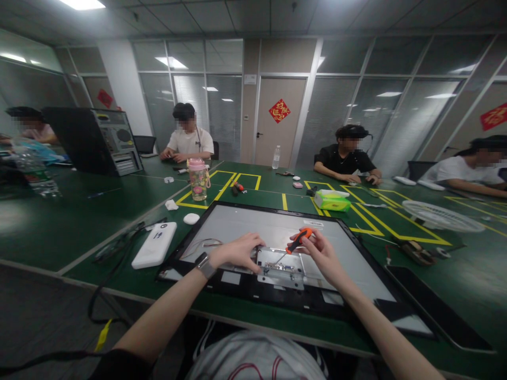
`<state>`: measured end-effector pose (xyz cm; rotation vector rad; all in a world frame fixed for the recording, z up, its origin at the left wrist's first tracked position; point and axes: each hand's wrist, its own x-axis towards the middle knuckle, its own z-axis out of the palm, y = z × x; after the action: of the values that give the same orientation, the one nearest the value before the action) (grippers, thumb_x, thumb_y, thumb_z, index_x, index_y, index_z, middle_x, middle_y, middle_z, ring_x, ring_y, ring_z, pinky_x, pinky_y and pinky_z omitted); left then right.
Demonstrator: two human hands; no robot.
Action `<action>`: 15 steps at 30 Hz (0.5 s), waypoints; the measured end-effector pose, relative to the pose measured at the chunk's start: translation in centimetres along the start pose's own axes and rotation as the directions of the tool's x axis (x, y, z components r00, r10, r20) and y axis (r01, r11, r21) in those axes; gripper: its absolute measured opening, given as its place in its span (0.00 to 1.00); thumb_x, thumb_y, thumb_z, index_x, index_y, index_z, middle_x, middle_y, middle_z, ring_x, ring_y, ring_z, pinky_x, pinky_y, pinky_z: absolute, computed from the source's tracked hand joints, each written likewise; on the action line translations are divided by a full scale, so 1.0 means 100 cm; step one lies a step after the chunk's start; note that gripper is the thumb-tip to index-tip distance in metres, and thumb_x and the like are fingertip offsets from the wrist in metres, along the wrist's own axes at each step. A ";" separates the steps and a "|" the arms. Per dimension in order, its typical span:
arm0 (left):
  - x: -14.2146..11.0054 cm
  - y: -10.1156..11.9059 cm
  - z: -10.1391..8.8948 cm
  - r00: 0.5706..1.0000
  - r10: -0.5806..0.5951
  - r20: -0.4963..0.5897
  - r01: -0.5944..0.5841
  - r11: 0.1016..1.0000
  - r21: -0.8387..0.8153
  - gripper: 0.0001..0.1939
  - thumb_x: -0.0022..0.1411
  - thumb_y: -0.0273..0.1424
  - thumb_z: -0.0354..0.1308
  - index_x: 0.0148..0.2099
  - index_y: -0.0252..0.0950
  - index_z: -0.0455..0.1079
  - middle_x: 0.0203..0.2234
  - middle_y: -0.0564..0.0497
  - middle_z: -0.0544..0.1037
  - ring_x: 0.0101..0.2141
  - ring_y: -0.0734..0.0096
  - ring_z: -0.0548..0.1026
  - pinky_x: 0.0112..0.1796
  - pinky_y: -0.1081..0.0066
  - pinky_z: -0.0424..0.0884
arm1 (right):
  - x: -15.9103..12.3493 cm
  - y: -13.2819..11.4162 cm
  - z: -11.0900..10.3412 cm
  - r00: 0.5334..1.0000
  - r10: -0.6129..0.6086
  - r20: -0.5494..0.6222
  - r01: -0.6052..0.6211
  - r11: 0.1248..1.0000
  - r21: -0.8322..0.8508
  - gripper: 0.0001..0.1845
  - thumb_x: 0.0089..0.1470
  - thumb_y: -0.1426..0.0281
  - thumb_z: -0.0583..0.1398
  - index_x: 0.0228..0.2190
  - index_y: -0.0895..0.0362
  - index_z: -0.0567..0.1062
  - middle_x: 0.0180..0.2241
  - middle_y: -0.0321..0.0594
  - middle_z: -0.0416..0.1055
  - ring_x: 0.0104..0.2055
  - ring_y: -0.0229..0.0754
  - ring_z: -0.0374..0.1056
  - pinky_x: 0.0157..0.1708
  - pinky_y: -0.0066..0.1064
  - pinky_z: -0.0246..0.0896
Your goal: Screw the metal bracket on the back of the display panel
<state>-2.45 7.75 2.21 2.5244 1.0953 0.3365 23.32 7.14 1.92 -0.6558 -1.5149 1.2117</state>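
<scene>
Screen panel (245,219) lies along the worktop's (114,211) near edge, probably for easy reach. Our left hand (240,252) spreads its fingers at the metal bracket (276,278), seemingly steadying it; our right hand (318,250) pinches the orange-black screwdriver (300,240), slanted to angle its shaft down toward the bracket.

The panel (245,224) has a bare far half that a hand could cross. At its near middle, the left hand (238,252), the right hand (321,254) and a screwdriver (300,240) crowd the bracket (280,259). A white case (155,245) obstructs the panel's left, a black slab (435,306) its right; a bottle (198,182) rises beyond its far-left corner.
</scene>
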 end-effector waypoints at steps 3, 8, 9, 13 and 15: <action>0.000 0.001 0.000 1.000 0.002 0.000 -0.002 1.000 -0.001 0.34 0.44 0.39 0.67 0.53 0.36 0.62 0.45 0.48 0.65 0.47 0.61 0.64 0.48 0.68 0.62 | -0.001 0.000 0.001 1.000 -0.008 0.020 0.008 1.000 -0.010 0.15 0.55 0.60 0.59 0.40 0.54 0.63 0.37 0.42 0.74 0.36 0.45 0.74 0.38 0.40 0.72; 0.000 0.001 0.000 1.000 0.001 -0.001 -0.001 1.000 0.001 0.33 0.45 0.39 0.66 0.53 0.36 0.62 0.44 0.48 0.65 0.47 0.61 0.64 0.47 0.68 0.62 | -0.005 -0.005 0.007 0.997 -0.064 0.031 0.065 0.997 -0.035 0.14 0.57 0.62 0.58 0.42 0.54 0.64 0.38 0.43 0.73 0.38 0.44 0.74 0.40 0.40 0.71; 0.000 0.001 0.000 1.000 0.002 -0.001 -0.002 1.000 -0.001 0.33 0.45 0.40 0.66 0.53 0.36 0.62 0.44 0.48 0.65 0.47 0.61 0.64 0.47 0.68 0.62 | -0.006 -0.006 0.008 0.997 -0.076 0.025 0.077 0.996 -0.035 0.14 0.57 0.62 0.57 0.43 0.53 0.64 0.39 0.43 0.73 0.38 0.44 0.74 0.40 0.40 0.71; 0.000 0.001 0.000 1.000 -0.004 0.001 0.004 1.000 -0.006 0.34 0.44 0.39 0.67 0.53 0.37 0.62 0.44 0.48 0.65 0.47 0.61 0.64 0.47 0.68 0.62 | -0.006 -0.009 0.009 0.994 -0.106 0.010 0.106 0.994 -0.037 0.13 0.57 0.63 0.57 0.43 0.53 0.64 0.39 0.42 0.73 0.38 0.43 0.73 0.41 0.41 0.71; 0.000 0.002 0.000 1.000 -0.006 -0.001 0.006 1.000 -0.011 0.34 0.44 0.39 0.67 0.53 0.37 0.63 0.44 0.48 0.65 0.47 0.61 0.64 0.47 0.68 0.62 | -0.006 -0.009 0.008 0.994 -0.103 0.021 0.104 0.994 -0.044 0.13 0.57 0.63 0.57 0.43 0.53 0.64 0.38 0.42 0.73 0.37 0.43 0.73 0.41 0.41 0.71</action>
<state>-2.34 7.67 2.31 2.5113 1.0985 0.3415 22.90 6.01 2.57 -0.5902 -1.5763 1.1106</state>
